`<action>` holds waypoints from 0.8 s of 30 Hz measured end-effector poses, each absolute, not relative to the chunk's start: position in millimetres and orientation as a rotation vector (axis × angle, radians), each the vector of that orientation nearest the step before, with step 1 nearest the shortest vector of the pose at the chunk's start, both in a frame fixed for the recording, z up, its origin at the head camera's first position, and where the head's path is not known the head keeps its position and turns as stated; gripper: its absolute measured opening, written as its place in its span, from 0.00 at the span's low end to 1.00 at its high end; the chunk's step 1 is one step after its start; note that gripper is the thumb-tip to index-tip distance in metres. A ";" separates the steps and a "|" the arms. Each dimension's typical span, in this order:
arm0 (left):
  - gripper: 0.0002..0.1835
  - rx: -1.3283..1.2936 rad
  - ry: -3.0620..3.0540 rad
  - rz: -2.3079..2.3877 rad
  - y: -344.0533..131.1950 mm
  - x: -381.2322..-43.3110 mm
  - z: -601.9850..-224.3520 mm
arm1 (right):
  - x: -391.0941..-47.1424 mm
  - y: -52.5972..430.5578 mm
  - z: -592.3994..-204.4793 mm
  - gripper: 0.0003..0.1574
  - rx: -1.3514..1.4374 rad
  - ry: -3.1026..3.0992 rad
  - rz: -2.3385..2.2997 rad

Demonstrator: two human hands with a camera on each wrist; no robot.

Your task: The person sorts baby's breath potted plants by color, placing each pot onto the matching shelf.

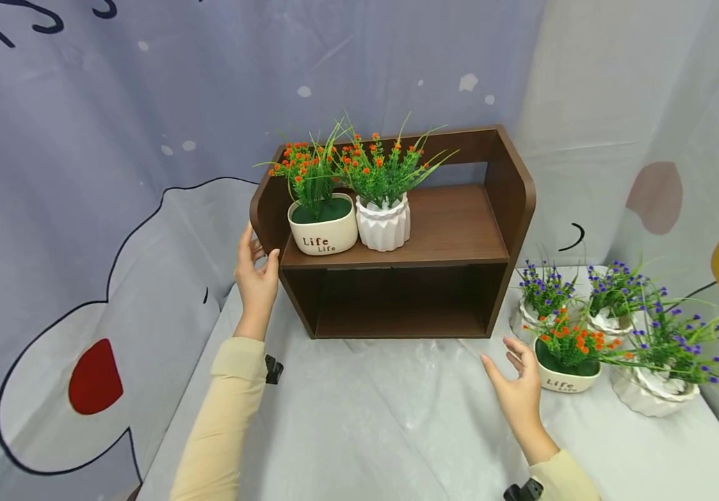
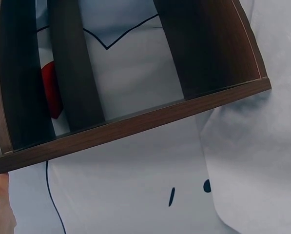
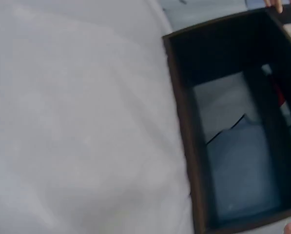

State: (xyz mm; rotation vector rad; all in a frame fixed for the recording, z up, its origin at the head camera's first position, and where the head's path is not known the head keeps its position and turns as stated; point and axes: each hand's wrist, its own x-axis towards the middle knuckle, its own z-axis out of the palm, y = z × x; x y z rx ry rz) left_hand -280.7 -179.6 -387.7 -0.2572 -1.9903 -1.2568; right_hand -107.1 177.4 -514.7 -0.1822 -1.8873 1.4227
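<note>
A dark brown two-tier shelf (image 1: 391,263) stands against the curtain backdrop. My left hand (image 1: 256,282) rests at its left side panel, with the thumb by the front edge. In the left wrist view, part of that hand (image 2: 1,207) touches the shelf's edge. On the upper tier are a cream oval pot (image 1: 324,235) marked "Life" and a white ribbed pot (image 1: 383,226), both with orange flowers. My right hand (image 1: 519,390) holds nothing, fingers loosely bent, beside another "Life" pot (image 1: 566,379) with orange flowers on the table.
Three white pots with purple flowers stand at the right: one near the shelf (image 1: 525,320), one farther back (image 1: 610,325), one nearer the front (image 1: 653,396). A white cloth (image 1: 384,417) covers the table. A patterned curtain (image 1: 209,90) hangs behind.
</note>
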 end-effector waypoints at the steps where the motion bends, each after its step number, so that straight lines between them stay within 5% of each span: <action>1: 0.32 -0.256 -1.989 -1.258 -178.9 -279.7 -386.7 | -106.8 181.9 -522.3 0.29 -0.203 -1.891 1.414; 12: 0.29 -0.273 -1.991 -1.260 -165.8 -254.0 -362.8 | -91.9 209.6 -568.0 0.26 -0.494 -1.843 1.405; 24: 0.32 -0.271 -1.992 -1.287 -180.6 -279.8 -387.8 | -80.1 237.8 -580.1 0.32 -0.784 -1.798 1.351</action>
